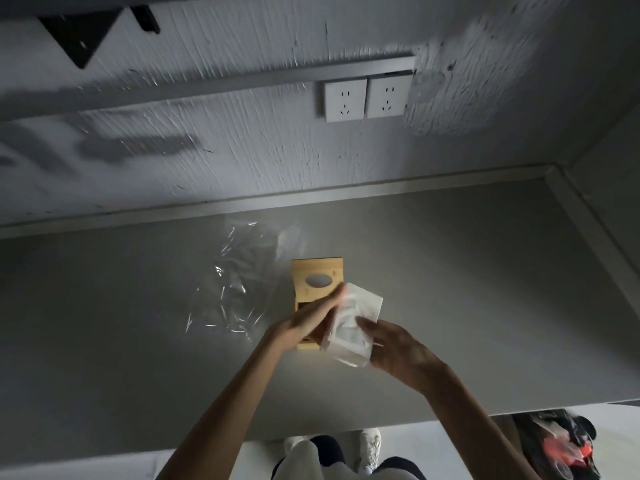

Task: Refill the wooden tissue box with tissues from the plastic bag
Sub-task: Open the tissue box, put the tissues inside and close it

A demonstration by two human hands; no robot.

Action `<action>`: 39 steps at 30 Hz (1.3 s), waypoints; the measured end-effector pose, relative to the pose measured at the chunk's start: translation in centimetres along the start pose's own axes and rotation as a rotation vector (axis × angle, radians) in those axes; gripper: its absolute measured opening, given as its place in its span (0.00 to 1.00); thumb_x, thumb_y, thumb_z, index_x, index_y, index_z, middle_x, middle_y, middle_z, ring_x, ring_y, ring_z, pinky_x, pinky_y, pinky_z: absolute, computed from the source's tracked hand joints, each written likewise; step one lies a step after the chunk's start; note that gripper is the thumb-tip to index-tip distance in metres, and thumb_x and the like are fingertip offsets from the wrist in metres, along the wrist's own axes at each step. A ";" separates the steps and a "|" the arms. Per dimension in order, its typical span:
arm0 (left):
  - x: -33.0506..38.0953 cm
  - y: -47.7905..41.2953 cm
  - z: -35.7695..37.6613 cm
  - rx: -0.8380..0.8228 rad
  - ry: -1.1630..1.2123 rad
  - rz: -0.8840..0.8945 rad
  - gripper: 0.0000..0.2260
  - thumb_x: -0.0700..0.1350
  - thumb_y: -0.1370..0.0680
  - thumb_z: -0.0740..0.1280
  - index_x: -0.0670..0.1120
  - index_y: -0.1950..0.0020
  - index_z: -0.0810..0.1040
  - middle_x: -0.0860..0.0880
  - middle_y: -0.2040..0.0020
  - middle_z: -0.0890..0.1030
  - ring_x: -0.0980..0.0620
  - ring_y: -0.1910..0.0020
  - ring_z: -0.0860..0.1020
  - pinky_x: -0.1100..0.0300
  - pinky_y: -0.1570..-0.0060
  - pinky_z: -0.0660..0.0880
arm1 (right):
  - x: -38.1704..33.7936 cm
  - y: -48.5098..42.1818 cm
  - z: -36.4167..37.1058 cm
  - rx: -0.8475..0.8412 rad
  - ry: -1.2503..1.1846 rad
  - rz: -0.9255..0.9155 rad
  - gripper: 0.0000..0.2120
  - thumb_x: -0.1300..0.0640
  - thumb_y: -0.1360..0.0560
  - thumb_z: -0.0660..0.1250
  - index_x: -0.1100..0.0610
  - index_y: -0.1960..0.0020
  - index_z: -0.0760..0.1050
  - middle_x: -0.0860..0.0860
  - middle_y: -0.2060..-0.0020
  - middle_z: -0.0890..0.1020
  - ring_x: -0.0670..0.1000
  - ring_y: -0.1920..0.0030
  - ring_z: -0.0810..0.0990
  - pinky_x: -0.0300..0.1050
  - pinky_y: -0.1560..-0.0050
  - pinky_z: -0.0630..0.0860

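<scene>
The wooden tissue box [317, 271] stands on the grey counter [450, 289], its lid with an oval slot slid back toward the wall so the near half lies uncovered. A white stack of tissues [353, 327] is tilted over the box's right edge. My right hand [398, 351] grips the stack from the near right side. My left hand [311, 320] lies across the box's uncovered part, fingertips pressed against the stack's left side. A clear plastic bag [235, 282] lies flat and crumpled on the counter to the left of the box.
The counter meets a textured grey wall with two white power sockets [365, 98] behind the box. A raised ledge [588, 223] bounds the counter at the right. Below the front edge are my legs, white shoes [370, 445] and a dark bag with red items [561, 445].
</scene>
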State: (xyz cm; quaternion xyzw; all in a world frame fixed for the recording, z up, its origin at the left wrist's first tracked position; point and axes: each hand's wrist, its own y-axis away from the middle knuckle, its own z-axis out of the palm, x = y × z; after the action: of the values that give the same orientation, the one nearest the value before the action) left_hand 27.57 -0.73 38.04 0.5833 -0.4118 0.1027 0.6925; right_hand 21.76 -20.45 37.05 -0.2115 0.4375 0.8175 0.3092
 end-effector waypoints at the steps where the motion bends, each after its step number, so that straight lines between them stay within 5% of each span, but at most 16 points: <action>1: 0.2 0.0 -1.2 0.034 -0.007 -0.025 0.37 0.75 0.28 0.56 0.45 0.41 0.81 0.41 0.43 0.83 0.42 0.42 0.81 0.47 0.38 0.74 | 0.4 -0.5 1.3 0.046 -0.081 0.010 0.21 0.53 0.23 0.68 0.63 0.34 0.74 0.61 0.40 0.82 0.62 0.40 0.81 0.53 0.45 0.80; 3: -0.4 -0.8 -3.6 0.185 -0.014 0.044 0.31 0.69 0.21 0.52 0.44 0.49 0.81 0.40 0.51 0.83 0.44 0.52 0.82 0.51 0.48 0.75 | 1.7 -1.6 3.9 0.168 -0.213 0.041 0.21 0.53 0.26 0.71 0.62 0.37 0.75 0.62 0.43 0.83 0.63 0.43 0.82 0.53 0.48 0.81; 5: -1.9 -2.3 -5.8 0.426 -0.016 0.118 0.18 0.56 0.19 0.59 0.45 0.59 0.77 0.43 0.61 0.79 0.45 0.64 0.78 0.51 0.58 0.76 | 3.2 -3.1 6.4 0.282 -0.311 0.028 0.20 0.53 0.26 0.72 0.63 0.39 0.76 0.62 0.48 0.85 0.62 0.46 0.84 0.52 0.51 0.82; 8: -3.9 -4.2 -7.9 0.570 -0.155 0.128 0.03 0.38 0.24 0.63 0.44 0.52 0.75 0.43 0.54 0.79 0.40 0.50 0.80 0.48 0.48 0.75 | 5.2 -5.8 9.0 0.395 -0.485 -0.053 0.22 0.55 0.24 0.71 0.64 0.34 0.74 0.64 0.45 0.84 0.60 0.48 0.85 0.47 0.57 0.82; 10: -3.5 -4.6 -8.0 0.563 -0.167 0.134 0.15 0.33 0.26 0.62 0.40 0.39 0.73 0.42 0.45 0.77 0.41 0.44 0.77 0.49 0.43 0.74 | 5.6 -7.5 10.1 0.518 -0.583 -0.119 0.24 0.56 0.26 0.73 0.62 0.33 0.73 0.63 0.43 0.83 0.60 0.46 0.84 0.47 0.58 0.82; 13: -2.6 -5.3 -8.0 0.432 -0.070 0.136 0.17 0.36 0.25 0.63 0.44 0.36 0.72 0.46 0.43 0.77 0.44 0.45 0.78 0.49 0.46 0.76 | 5.4 -9.7 11.3 0.748 -0.600 -0.191 0.23 0.58 0.29 0.76 0.61 0.36 0.74 0.60 0.49 0.84 0.57 0.52 0.84 0.46 0.61 0.81; 17: -3.4 -7.7 -8.8 0.265 -0.266 0.112 0.10 0.53 0.24 0.63 0.48 0.51 0.78 0.46 0.53 0.82 0.45 0.52 0.80 0.52 0.53 0.74 | 5.3 -11.3 12.0 0.987 -0.541 -0.168 0.22 0.57 0.29 0.77 0.63 0.40 0.73 0.57 0.55 0.81 0.53 0.60 0.80 0.47 0.60 0.79; 19: -3.9 -8.5 -8.8 0.250 -0.341 0.087 0.14 0.54 0.22 0.61 0.44 0.58 0.76 0.36 0.57 0.81 0.38 0.54 0.81 0.53 0.58 0.70 | 5.2 -11.5 12.0 1.038 -0.533 -0.175 0.23 0.57 0.28 0.76 0.65 0.39 0.72 0.60 0.52 0.81 0.53 0.61 0.79 0.44 0.66 0.75; 23: -3.3 -8.1 -8.5 0.272 -0.468 0.190 0.11 0.42 0.19 0.63 0.37 0.58 0.75 0.31 0.56 0.81 0.34 0.54 0.80 0.49 0.58 0.74 | 5.1 -11.2 11.3 1.083 -0.503 -0.175 0.21 0.59 0.27 0.75 0.64 0.38 0.73 0.63 0.47 0.82 0.58 0.54 0.81 0.41 0.67 0.74; 27: -2.7 -6.9 -8.0 0.302 -0.535 0.257 0.10 0.41 0.21 0.63 0.39 0.61 0.72 0.32 0.60 0.80 0.35 0.59 0.79 0.49 0.61 0.72 | 4.8 -11.3 11.2 1.078 -0.511 -0.085 0.19 0.60 0.27 0.75 0.62 0.41 0.72 0.59 0.52 0.79 0.58 0.56 0.79 0.43 0.68 0.73; 31: -2.5 -6.3 -7.8 0.327 -0.518 0.239 0.08 0.39 0.21 0.61 0.39 0.60 0.73 0.34 0.57 0.80 0.36 0.56 0.78 0.52 0.60 0.69 | 4.3 -11.5 10.1 0.959 -0.600 0.062 0.20 0.61 0.27 0.75 0.60 0.40 0.69 0.58 0.53 0.77 0.57 0.57 0.77 0.51 0.56 0.77; 33: -2.3 -5.6 -7.4 0.357 -0.408 0.175 0.11 0.45 0.20 0.60 0.41 0.60 0.72 0.39 0.59 0.80 0.39 0.55 0.79 0.53 0.58 0.71 | 4.4 -11.6 9.4 0.848 -0.571 0.083 0.21 0.58 0.26 0.73 0.62 0.37 0.70 0.56 0.54 0.77 0.54 0.58 0.77 0.48 0.56 0.79; 36: -2.5 -4.1 -6.2 0.420 -0.148 0.108 0.21 0.62 0.25 0.60 0.45 0.63 0.75 0.46 0.65 0.80 0.41 0.58 0.83 0.46 0.56 0.80 | 4.5 -11.3 8.7 0.743 -0.588 0.091 0.23 0.57 0.26 0.73 0.63 0.35 0.71 0.57 0.53 0.79 0.53 0.59 0.79 0.41 0.72 0.78; 39: -2.8 -2.3 -4.6 0.365 -0.009 0.062 0.20 0.63 0.22 0.61 0.49 0.61 0.78 0.47 0.61 0.83 0.46 0.56 0.82 0.52 0.57 0.77 | 4.5 -10.3 8.3 0.618 -0.645 0.015 0.27 0.55 0.30 0.76 0.63 0.35 0.73 0.61 0.47 0.82 0.56 0.52 0.82 0.41 0.68 0.80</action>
State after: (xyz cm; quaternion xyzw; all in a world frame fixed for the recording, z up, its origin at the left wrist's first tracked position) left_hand 29.23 3.68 34.54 0.6868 -0.4074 0.1943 0.5698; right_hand 25.01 -7.58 32.67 0.1596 0.5439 0.6748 0.4727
